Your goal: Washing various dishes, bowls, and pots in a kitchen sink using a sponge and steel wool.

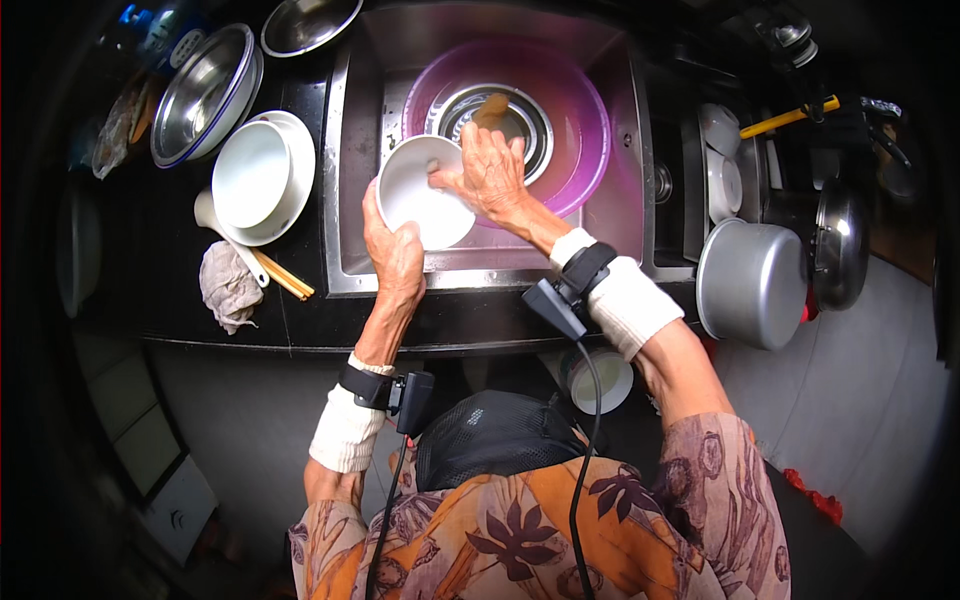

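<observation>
A white bowl (421,196) is tilted over the near left part of the steel sink (361,282), its inside facing up. My left hand (395,251) grips its left and near rim, thumb inside. My right hand (491,171) is at the bowl's right rim, the thumb reaching inside and the other fingers outside; whether it pinches the rim cannot be told. Beyond the right hand, a pink plastic basin (592,161) in the sink contains water and a round metal vessel (541,120). A brownish thing (492,109), perhaps a scrubber, lies at that vessel, just past my right fingertips.
Left of the sink stand stacked white dishes (251,174), metal bowls (202,97), a crumpled cloth (230,287), a white spoon (244,255) and chopsticks (283,276). To the right are a metal pot (752,281), white bowls (724,184), a lid (840,244) and a yellow handle (787,118).
</observation>
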{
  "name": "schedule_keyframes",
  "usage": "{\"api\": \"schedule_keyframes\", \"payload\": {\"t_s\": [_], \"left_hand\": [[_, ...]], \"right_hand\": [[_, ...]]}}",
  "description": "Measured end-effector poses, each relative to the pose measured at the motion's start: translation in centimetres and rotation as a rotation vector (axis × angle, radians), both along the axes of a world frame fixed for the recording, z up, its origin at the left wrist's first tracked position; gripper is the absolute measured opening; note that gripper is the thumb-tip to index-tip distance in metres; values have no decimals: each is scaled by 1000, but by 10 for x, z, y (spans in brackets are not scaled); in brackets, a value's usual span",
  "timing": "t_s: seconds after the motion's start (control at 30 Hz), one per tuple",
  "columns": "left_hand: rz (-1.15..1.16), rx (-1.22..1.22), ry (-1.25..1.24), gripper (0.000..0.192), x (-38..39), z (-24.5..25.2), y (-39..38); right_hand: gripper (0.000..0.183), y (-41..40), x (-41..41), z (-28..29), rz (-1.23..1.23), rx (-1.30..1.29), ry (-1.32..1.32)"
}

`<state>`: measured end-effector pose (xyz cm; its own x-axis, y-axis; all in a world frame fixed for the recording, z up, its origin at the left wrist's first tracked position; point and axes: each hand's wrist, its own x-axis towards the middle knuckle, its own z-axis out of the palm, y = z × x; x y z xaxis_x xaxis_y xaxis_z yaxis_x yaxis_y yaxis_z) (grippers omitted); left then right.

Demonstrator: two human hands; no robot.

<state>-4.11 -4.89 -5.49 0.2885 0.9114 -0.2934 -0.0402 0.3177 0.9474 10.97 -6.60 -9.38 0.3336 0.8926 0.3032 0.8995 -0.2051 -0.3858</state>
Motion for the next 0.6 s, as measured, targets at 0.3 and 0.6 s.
{"api": "schedule_keyframes", "payload": {"t_s": [0.3, 0.6], "left_hand": [[46, 139, 63, 64, -2, -17, 5], [-77, -46, 52, 62, 0, 1, 7]], "right_hand": [[57, -38, -55, -5, -222, -75, 1461], [53, 2, 2, -1, -15, -66, 121]]}}
